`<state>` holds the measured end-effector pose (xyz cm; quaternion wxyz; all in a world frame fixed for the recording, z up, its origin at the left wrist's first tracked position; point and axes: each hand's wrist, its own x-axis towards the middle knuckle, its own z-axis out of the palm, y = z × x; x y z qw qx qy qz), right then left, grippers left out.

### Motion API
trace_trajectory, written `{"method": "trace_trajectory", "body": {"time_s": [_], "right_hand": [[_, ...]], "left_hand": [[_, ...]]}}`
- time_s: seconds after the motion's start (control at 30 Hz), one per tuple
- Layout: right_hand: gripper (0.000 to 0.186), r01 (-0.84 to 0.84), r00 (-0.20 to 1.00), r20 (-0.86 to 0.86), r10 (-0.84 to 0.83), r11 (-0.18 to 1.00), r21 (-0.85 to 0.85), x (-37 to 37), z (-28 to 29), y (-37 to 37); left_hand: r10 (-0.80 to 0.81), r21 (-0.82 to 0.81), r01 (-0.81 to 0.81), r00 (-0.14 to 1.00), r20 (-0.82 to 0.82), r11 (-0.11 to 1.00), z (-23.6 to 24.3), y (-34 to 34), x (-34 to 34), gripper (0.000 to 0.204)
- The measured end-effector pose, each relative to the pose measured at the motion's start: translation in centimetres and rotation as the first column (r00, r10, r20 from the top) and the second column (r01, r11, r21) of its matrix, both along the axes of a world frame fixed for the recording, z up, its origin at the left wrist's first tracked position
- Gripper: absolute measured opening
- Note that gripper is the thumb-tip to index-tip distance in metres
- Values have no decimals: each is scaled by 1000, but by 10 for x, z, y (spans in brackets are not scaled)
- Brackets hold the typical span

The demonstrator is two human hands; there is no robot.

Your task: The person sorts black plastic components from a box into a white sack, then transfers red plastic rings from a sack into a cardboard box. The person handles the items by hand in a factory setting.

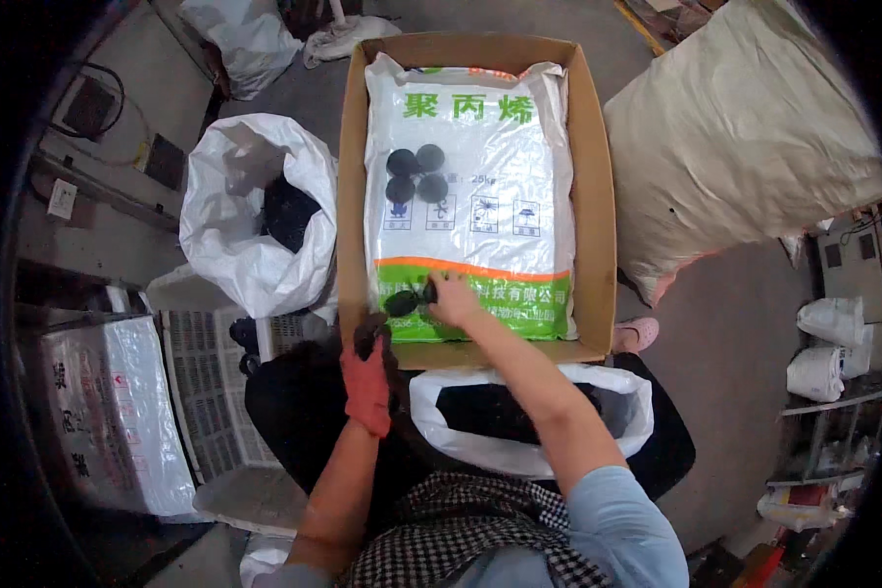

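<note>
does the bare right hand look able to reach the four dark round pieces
Likely yes: only white printed sack lies between the bare right hand and the four dark round pieces, though that hand seems occupied.

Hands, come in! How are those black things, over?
Right hand at two black pieces on the sack's green part, partly hiding one. Gloved left hand by the box's near-left corner, grip unclear. Four pieces grouped farther up.
</note>
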<state>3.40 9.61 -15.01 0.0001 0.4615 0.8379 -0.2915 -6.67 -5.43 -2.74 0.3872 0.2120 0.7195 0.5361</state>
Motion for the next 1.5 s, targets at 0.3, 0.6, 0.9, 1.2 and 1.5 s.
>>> {"method": "trace_trajectory", "body": {"time_s": [0.3,0.6,0.9,1.2,1.5], "right_hand": [[52,-253,915,-286,284,957,141,107,166,-67],[60,31,865,-489,114,960,278,150,167,-136],[61,-39,859,-446,253,900,435,171,166,-144],[52,337,803,-552,-227,935,106,168,162,-162],[47,219,928,-341,-152,961,168,184,160,-162]], "left_hand": [[-424,-143,420,716,-555,896,19,13,55,59],[-678,-17,680,729,-95,733,17,-7,74,32],[-579,105,590,717,389,801,-14,-21,89,21],[-230,63,335,759,-609,940,6,-30,114,23],[-850,185,847,519,-86,498,-8,-35,71,17]]}}
